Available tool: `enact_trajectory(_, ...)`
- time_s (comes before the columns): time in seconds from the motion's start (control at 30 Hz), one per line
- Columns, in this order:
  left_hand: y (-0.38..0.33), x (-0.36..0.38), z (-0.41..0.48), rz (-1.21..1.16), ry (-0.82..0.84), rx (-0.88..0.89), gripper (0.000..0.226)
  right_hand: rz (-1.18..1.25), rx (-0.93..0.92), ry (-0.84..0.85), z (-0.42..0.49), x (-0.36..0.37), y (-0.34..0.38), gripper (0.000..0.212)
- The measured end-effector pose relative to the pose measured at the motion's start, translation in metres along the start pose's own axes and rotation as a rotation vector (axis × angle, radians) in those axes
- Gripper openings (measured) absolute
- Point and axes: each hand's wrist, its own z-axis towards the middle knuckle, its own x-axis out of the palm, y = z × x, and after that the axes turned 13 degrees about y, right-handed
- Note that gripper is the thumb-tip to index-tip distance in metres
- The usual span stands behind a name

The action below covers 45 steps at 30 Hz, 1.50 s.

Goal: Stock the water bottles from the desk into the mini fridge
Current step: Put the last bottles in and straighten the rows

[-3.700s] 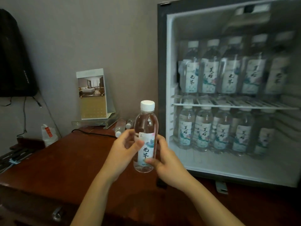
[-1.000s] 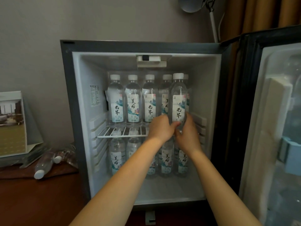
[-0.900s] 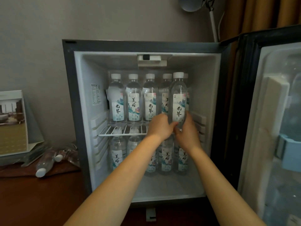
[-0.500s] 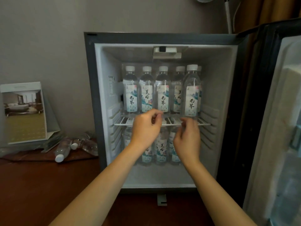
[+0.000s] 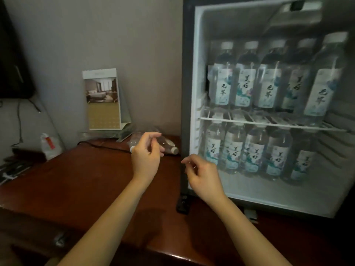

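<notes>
The open mini fridge (image 5: pixel 187 93) stands on the right of the wooden desk (image 5: pixel 76 179). Its wire shelf (image 5: pixel 269 122) carries a row of labelled water bottles, with the newest bottle (image 5: pixel 324 79) at the front right. More bottles stand on the fridge floor. Two clear bottles (image 5: pixel 169 147) lie on their sides on the desk beside the fridge's left wall. My left hand (image 5: pixel 147 156) hovers just in front of them, fingers loosely curled, holding nothing. My right hand (image 5: pixel 201 175) hangs by the fridge's lower left corner, also empty.
A standing photo card (image 5: pixel 102 98) leans at the wall behind the lying bottles. A black cable (image 5: pixel 99 145) runs across the desk. A white packet (image 5: pixel 50 145) sits at the left. A dark object (image 5: pixel 13 54) hangs on the wall at upper left.
Both hands let go of the bottle on the upper shelf and drew back out of the fridge. They moved left toward the lying bottles, and my view turned left.
</notes>
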Motion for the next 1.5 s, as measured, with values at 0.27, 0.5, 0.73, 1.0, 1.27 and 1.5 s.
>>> enact_trajectory(0.27,0.098,-0.01,-0.008,0.124,0.039,-0.409,0.024,0.031,0.043,0.271,0.026,0.077,-0.003,0.022)
enact_trajectory(0.5,0.161,-0.017,0.024,0.302,0.043,-0.558,0.038,-0.048,0.352,0.277,0.084,0.131,-0.034,0.029)
enact_trajectory(0.73,0.189,-0.038,0.034,0.526,-0.053,-0.525,0.048,-0.229,0.422,0.42,0.17,0.204,-0.038,0.052)
enact_trajectory(1.0,0.194,-0.042,0.035,0.712,-0.094,-0.414,0.059,-0.464,0.198,0.544,0.229,0.25,-0.058,0.033)
enact_trajectory(1.27,0.194,-0.044,0.031,0.842,0.002,-0.432,0.068,-0.246,0.177,0.321,0.223,0.25,-0.063,0.021)
enact_trajectory(1.5,0.194,-0.043,0.03,0.879,0.066,-0.479,0.067,0.127,0.224,0.106,0.227,0.219,-0.031,0.016)
